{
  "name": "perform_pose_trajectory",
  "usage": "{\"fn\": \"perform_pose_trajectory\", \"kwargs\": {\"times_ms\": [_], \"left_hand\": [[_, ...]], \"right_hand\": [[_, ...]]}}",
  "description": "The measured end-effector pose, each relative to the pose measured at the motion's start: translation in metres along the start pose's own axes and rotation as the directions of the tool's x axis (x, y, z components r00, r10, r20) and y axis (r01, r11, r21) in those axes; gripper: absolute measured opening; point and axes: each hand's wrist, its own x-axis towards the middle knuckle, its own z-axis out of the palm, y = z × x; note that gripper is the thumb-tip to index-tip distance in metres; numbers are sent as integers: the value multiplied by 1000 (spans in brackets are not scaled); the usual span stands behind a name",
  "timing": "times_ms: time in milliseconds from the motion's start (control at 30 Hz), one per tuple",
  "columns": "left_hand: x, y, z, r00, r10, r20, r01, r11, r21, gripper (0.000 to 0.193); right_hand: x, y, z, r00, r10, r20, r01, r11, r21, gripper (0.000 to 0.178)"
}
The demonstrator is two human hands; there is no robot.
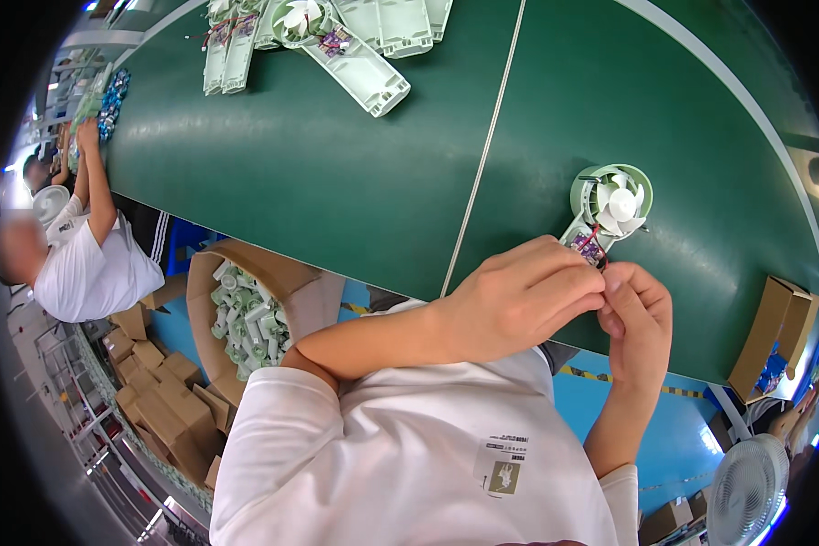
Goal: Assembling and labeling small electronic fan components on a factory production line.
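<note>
A pale green handheld fan shell with white blades [617, 205] lies face up on the green table near its front edge. Its small purple circuit board [588, 246] and red and black wires show just beyond my fingers. My left hand [528, 296] reaches across the handle and hides most of it, its fingers closed at the wires. From the right, my right hand [642, 305] meets it with thumb and forefinger pinched together at the wire ends. Exactly what lies between the fingertips is hidden.
More open fan shells [359, 77] lie at the far left of the table [318, 182]. A large carton [305, 282] of green parts stands below its front edge. An open cardboard box [773, 337] is at the right. Another person [96, 264] works at the left.
</note>
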Motion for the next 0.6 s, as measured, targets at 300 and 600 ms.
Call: {"fn": "perform_pose_trajectory", "kwargs": {"times_ms": [300, 600], "left_hand": [[-3, -4, 0, 998, 33, -50, -32, 999, 17, 27], [-3, -6, -3, 998, 38, -51, -35, 998, 55, 27]], "right_hand": [[1, 4, 3, 997, -52, -57, 47, 995, -91, 11], [2, 7, 1, 994, -104, -38, 100, 991, -94, 12]]}}
